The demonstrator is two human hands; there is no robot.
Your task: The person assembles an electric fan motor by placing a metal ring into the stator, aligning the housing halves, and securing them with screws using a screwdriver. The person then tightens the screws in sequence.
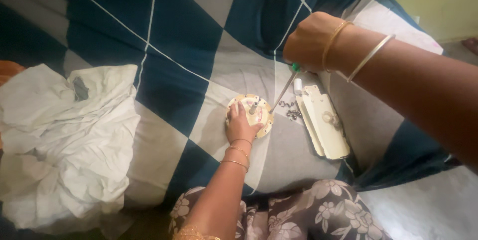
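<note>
Here a round cream-coloured disc part, with a short metal shaft standing up from its centre, is seen lying on a blue-and-grey checked bedsheet, near the middle of the scene. It is pressed flat by the left hand, whose fingers are spread over its near-left rim and top, laid on rather than closed around it. A screwdriver with a green handle tip is gripped in the clenched right hand, which is held high and far to the right of the disc. The long axis of the tool is slanted from that fist down and leftwards, so that its tip is met at the right edge of the disc, just beside the left fingertips. The disc is thus nearer the left hand, while the right hand is kept well above it.

Just right of the disc a few small metal screws are scattered, and beyond them a cream elongated cover plate is laid. A crumpled white cloth is spread at the left.
</note>
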